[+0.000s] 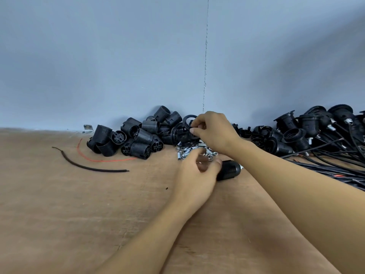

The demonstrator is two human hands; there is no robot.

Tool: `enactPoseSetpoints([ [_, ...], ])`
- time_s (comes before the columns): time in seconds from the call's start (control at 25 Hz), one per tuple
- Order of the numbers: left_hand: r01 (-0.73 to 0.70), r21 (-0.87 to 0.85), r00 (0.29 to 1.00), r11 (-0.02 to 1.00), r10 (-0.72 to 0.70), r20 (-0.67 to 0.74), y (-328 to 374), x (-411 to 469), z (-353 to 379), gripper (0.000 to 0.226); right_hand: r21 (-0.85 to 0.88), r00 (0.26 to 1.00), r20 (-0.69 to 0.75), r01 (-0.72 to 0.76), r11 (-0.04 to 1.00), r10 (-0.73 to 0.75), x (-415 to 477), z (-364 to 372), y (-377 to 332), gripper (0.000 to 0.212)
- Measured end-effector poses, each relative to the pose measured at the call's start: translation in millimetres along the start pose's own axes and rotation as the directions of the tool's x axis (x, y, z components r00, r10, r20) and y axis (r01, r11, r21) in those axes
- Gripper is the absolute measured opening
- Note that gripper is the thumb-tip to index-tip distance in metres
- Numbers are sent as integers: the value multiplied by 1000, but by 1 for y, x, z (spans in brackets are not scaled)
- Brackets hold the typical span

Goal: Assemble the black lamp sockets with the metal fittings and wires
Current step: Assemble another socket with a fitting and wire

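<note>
Right hand pinches black ring at frame centre; left hand grips black socket w/ metal fittings just above. Brown surface open lower left.

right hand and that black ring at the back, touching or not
Touching. The head view shows the right hand with its fingertips pinched on the lower edge of the black ring, holding it up above the pile of metal fittings.

bench: your brown worktop, against the wall
left: black sockets, loose black wire, red wire
centre: metal fittings
right: wired sockets
</note>
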State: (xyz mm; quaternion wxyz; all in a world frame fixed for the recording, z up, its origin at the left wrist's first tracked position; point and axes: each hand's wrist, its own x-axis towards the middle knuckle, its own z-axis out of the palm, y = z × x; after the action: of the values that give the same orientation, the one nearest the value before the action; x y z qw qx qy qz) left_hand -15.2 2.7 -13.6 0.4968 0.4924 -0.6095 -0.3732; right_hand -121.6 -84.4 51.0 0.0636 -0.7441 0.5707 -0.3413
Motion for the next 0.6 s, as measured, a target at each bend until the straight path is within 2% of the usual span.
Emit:
enactPoseSetpoints([
  [0.08, 46, -148, 990, 988, -64, -124, 2, 1, -4, 40, 165, 1000, 1, 17, 986, -17, -18, -12, -2, 4],
  [0.16, 58, -283, 975, 957, -115, -190, 4, 4, -9, 33, 234, 996, 48, 64, 970, -77, -42, -20, -2, 1],
  [0.24, 44, -313, 982, 949, -99, -160, 3, 3, -9, 36, 185, 985, 96, 121, 975, -140, -68, -23, 3, 4],
  [0.32, -16, -255, 993, 967, -14, -115, 0, -1, -8, 27, 137, 973, 124, 176, 975, -193, -87, -26, 8, 10],
  [0.4, -47, -223, 994, 974, 24, -108, -1, -2, -6, 25, 81, 963, 152, 212, 974, -223, -96, -34, 19, 25],
  [0.52, 0, -235, 988, 972, -36, -151, -1, -1, -6, 25, -128, 949, 274, 199, 972, -158, -104, -49, 42, 60],
  [0.6, -18, -142, 994, 990, 2, -109, 0, -2, -6, 22, -171, 945, 290, 205, 964, -150, -112, -54, 56, 57],
])
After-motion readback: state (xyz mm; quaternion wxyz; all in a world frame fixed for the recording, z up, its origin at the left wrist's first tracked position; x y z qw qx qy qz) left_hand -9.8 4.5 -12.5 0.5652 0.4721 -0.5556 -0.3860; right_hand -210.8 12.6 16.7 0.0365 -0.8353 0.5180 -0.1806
